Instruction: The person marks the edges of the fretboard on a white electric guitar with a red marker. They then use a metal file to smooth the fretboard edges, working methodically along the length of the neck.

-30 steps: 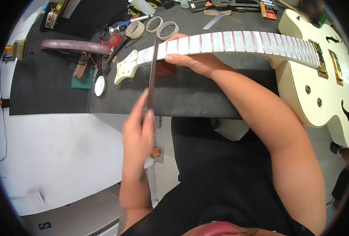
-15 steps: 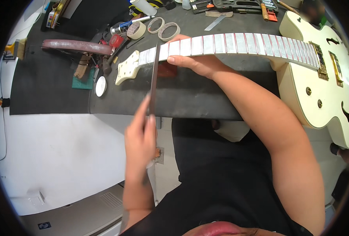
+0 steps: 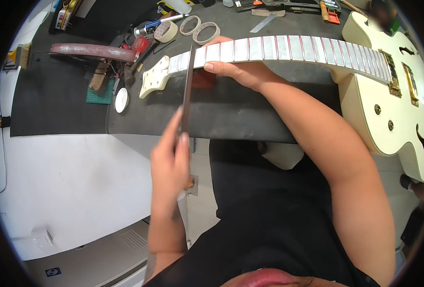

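A cream electric guitar (image 3: 365, 112) lies along the right, its neck (image 3: 255, 50) reaching left to the cream headstock (image 3: 153, 79). Pale strips cover the fingerboard between reddish fret lines. My left hand (image 3: 171, 160) grips one end of a long, narrow, dark file (image 3: 187, 93). The file's far part lies across the neck near the headstock; whether it presses on a fret I cannot tell. My right hand (image 3: 233, 71) is wrapped around the neck just right of the file, thumb along the near edge, most fingers hidden underneath. Below the neck, a dark red block (image 3: 204, 80) is partly hidden.
On the dark bench mat (image 3: 145, 122) lie several tape rolls (image 3: 206, 33), a white dish (image 3: 121, 100), a green cutting mat (image 3: 99, 93) and a curved reddish piece (image 3: 92, 51). A metal ruler (image 3: 263, 24) and tools lie at the back. Another person's hand (image 3: 420, 190) shows at far right.
My left hand and the file have shifted slightly away from me across the neck. My right hand keeps its hold on the neck. The whole view has tilted a little.
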### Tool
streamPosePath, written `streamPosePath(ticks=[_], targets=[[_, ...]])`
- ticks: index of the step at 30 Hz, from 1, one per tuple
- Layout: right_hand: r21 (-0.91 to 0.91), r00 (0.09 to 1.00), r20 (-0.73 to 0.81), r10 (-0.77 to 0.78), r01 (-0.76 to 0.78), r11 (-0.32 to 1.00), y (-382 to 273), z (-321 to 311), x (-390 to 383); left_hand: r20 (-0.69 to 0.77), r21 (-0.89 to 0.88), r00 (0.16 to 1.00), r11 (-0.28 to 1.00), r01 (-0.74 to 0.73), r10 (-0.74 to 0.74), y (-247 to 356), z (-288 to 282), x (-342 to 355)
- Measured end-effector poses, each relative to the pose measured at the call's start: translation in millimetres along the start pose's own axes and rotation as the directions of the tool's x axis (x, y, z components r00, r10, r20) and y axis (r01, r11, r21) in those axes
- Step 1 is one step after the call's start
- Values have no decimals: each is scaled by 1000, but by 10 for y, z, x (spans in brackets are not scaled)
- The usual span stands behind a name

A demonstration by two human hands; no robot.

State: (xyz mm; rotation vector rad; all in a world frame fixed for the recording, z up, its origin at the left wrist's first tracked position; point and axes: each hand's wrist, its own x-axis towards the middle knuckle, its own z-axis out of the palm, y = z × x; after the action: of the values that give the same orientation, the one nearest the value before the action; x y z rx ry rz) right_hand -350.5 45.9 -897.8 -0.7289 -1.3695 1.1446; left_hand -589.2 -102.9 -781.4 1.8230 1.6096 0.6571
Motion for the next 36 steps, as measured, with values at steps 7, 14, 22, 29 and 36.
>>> streamPosePath(ticks=[7, 14, 22, 29, 36], targets=[[55, 998, 21, 57, -58, 997, -58, -8, 30, 73, 15, 997, 1000, 0, -1, 372, 52, 1030], [-11, 1000, -18, -15, 15, 1000, 24, -4, 5, 12, 4, 998, 998, -55, 55, -177, -14, -180], [-40, 999, -24, 40, -41, 998, -44, 60, 32, 60, 57, 994, 994, -94, 90, 334, 31, 1130], [12, 1000, -25, -7, 7, 1000, 2, -1, 13, -28, 50, 993, 992, -116, 117, -235, -1, -332], [16, 998, -44, 42, -42, 999, -45, 28, 47, 96, 105, 994, 993, -54, 44, 402, 1, 1183]])
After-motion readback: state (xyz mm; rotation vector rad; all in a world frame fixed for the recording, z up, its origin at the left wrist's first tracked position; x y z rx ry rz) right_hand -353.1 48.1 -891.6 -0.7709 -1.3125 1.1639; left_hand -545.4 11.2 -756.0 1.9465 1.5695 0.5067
